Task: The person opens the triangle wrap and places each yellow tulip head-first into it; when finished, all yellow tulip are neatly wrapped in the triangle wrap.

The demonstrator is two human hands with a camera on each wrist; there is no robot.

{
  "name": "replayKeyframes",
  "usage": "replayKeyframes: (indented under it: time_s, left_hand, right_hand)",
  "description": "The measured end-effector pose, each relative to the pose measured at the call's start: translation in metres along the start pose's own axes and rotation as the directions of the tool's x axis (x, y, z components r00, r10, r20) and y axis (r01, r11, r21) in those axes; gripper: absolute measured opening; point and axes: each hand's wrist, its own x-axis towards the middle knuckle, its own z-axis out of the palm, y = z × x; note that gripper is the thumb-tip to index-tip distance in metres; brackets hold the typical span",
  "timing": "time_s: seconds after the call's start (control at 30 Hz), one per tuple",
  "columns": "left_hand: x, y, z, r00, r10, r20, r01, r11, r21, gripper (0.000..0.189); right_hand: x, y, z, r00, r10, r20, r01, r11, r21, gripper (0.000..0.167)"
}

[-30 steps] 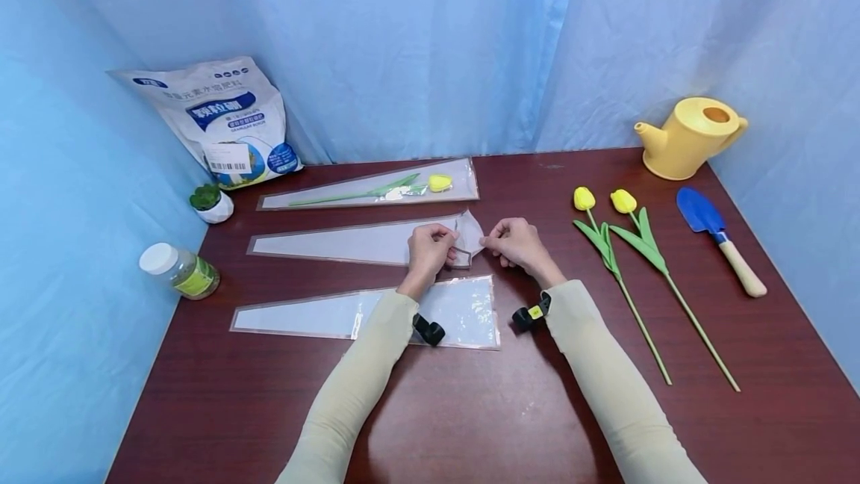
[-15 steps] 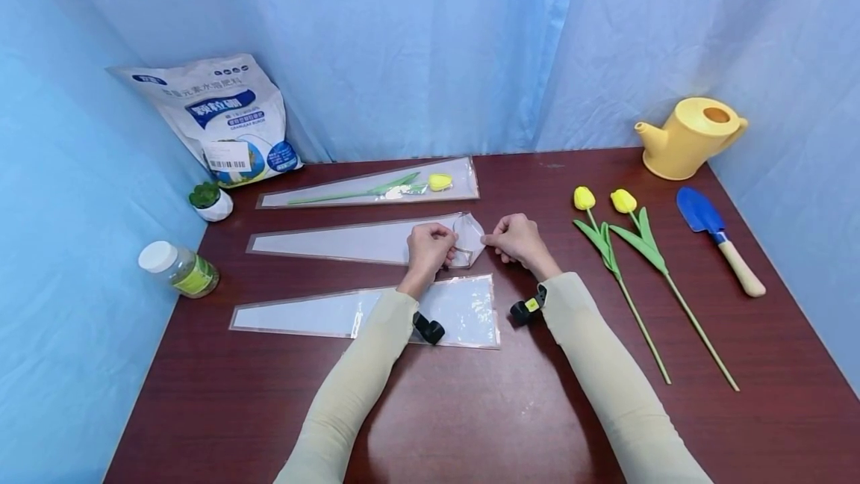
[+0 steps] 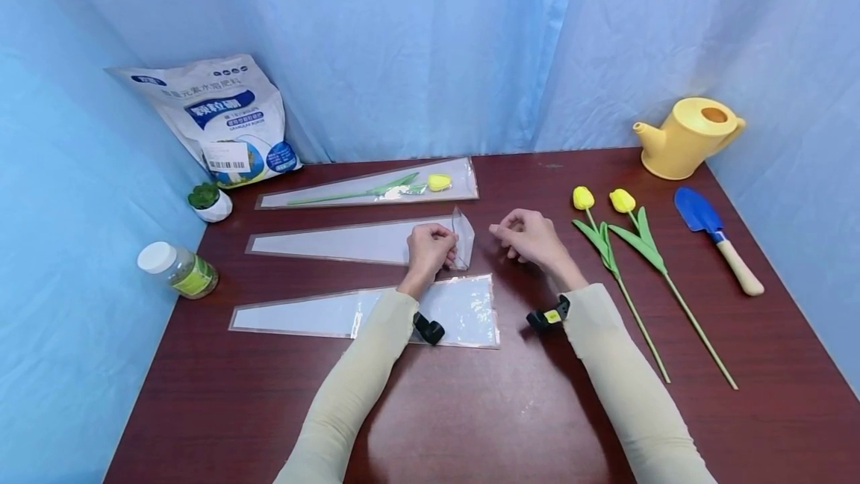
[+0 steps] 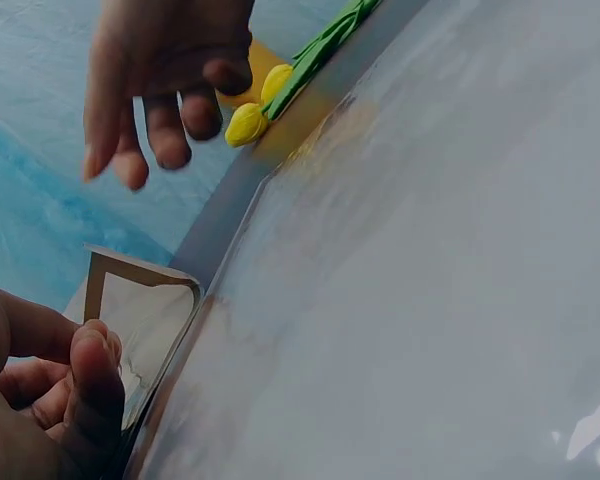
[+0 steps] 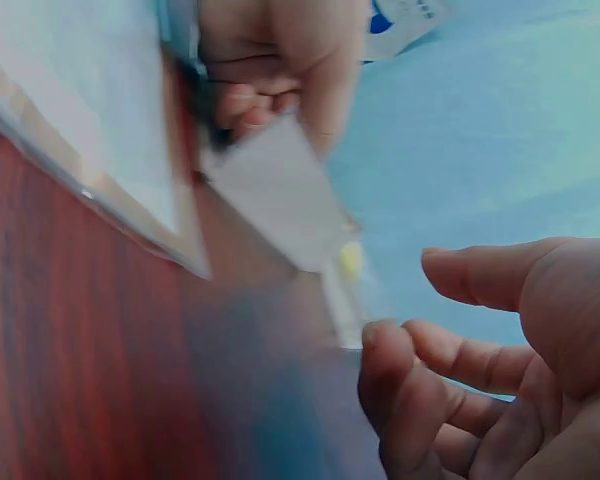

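Left hand [image 3: 430, 251] pinching middle sleeve [image 3: 336, 243], lying between other sleeves [image 3: 295, 317] toward table's [image 3: 470, 409] far edge; right hand [image 3: 531, 236] hovering beside, fingers apart, holding nothing. Possible risk: slackening pinch letting raised flap [image 3: 464, 234] drop; uneven tugging creasing it.

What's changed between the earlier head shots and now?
The right hand let go of the middle sleeve and moved slightly right. Unchanged: the left hand still pinches the sleeve near its open end; the loose tulips, trowel and watering can stayed put.
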Motion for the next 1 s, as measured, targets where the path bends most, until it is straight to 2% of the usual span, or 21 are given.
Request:
replayKeyframes:
  time_s: [0.17,0.4,0.53,0.67,0.83,1.0]
  left_hand:
    - [0.0,-0.001,0.0,1.0,0.015,0.004,-0.015,1.0,0.016,0.011]
    - [-0.001,-0.002,0.0,1.0,0.028,0.002,-0.028,0.999,0.031,0.011]
    - [-0.001,-0.002,0.0,1.0,0.028,0.004,-0.029,0.999,0.034,0.011]
    - [-0.001,-0.003,0.0,1.0,0.025,0.002,-0.025,0.999,0.028,0.011]
    - [-0.001,-0.003,0.0,1.0,0.026,0.005,-0.026,0.999,0.025,0.011]
    - [-0.001,-0.002,0.0,1.0,0.028,0.012,-0.028,0.999,0.026,0.011]
  right_hand:
    - [-0.024,0.002,-0.029,0.998,-0.052,-0.03,0.049,0.994,-0.097,0.037]
    - [-0.059,0.021,-0.074,0.987,-0.114,-0.109,0.09,0.974,-0.207,0.047]
    - [-0.075,0.04,-0.097,0.983,-0.099,-0.156,0.061,0.97,-0.235,0.052]
    - [-0.088,0.061,-0.115,0.98,-0.041,-0.192,-0.007,0.97,-0.243,0.059]
    - [-0.1,0.09,-0.129,0.971,0.01,-0.239,-0.075,0.962,-0.264,0.067]
    - [-0.11,0.116,-0.138,0.963,0.004,-0.271,-0.098,0.937,-0.335,0.065]
